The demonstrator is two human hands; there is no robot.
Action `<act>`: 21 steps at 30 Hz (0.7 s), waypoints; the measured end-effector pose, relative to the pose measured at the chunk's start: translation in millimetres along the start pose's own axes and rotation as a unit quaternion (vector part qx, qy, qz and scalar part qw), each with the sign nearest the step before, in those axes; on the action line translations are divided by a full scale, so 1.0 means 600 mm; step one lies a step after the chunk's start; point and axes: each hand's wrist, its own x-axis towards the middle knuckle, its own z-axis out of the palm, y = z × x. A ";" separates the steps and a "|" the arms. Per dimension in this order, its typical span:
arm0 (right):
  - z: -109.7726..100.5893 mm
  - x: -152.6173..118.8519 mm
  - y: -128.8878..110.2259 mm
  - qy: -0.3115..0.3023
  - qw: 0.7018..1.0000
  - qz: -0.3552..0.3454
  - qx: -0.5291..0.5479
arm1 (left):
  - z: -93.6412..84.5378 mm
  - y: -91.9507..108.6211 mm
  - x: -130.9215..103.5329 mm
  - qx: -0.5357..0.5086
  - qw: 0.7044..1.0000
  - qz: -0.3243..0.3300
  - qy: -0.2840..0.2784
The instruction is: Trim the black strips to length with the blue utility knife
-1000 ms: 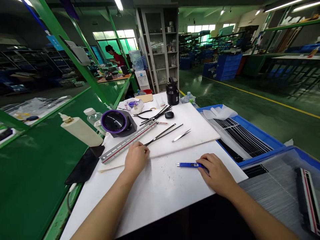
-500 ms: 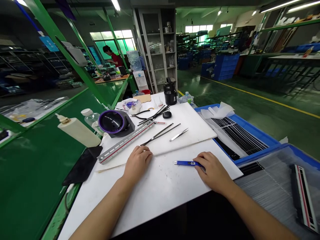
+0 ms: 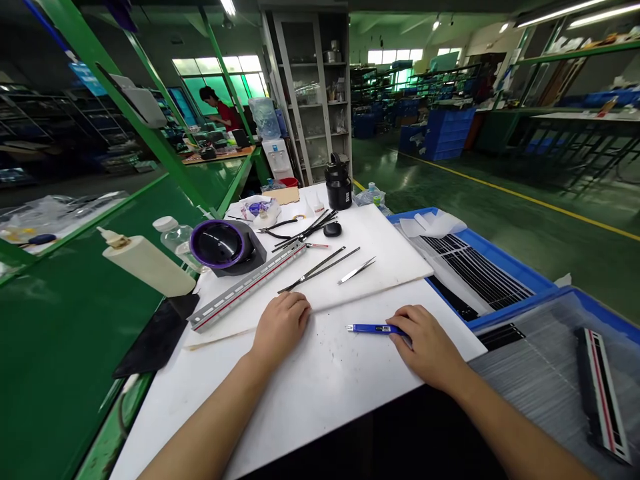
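Observation:
My right hand (image 3: 427, 343) has its fingers and thumb closed around the rear of a blue utility knife (image 3: 371, 328), which lies nearly level on the white tabletop, tip pointing left. At the front edge of a white foam sheet (image 3: 385, 247) rests my left hand (image 3: 283, 327), fingers curled in; nothing shows in it, though its underside is hidden. Just beyond it, thin black strips (image 3: 323, 267) lie on the foam, with pointed tweezers (image 3: 356, 271) to their right. A grey slotted bar with a red line (image 3: 247, 287) slants along the foam's left side.
A black purple-rimmed round device (image 3: 220, 245), a cream squeeze bottle (image 3: 150, 265) and a clear bottle (image 3: 175, 237) stand left. Behind are pliers (image 3: 277, 231), a black oval object (image 3: 333, 229) and a black flask (image 3: 339, 187). Blue trays (image 3: 537, 280) with black strips sit right. Another person (image 3: 220, 110) works far back.
My left hand has slid slightly right along the foam edge and its fingers look more curled. My right hand and the utility knife stay nearly still. The view has shifted a little.

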 end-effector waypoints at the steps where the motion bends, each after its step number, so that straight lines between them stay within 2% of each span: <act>1: 0.000 0.000 0.000 -0.001 1.000 0.000 0.001 | 0.001 0.003 0.002 0.009 1.000 0.003 -0.003; 5: -0.001 0.000 0.001 -0.003 1.000 0.000 0.004 | 0.002 0.013 0.007 0.027 1.000 0.012 -0.008; 12: -0.001 0.000 0.000 -0.004 1.000 0.005 0.004 | -0.001 -0.004 -0.011 0.010 0.999 0.036 -0.004; 18: -0.002 0.000 0.000 -0.003 1.000 0.004 0.010 | 0.010 0.016 -0.001 0.044 0.998 0.035 -0.033; 21: -0.001 0.001 -0.001 0.000 1.000 0.006 0.011 | -0.012 0.017 0.018 0.036 0.998 0.018 -0.045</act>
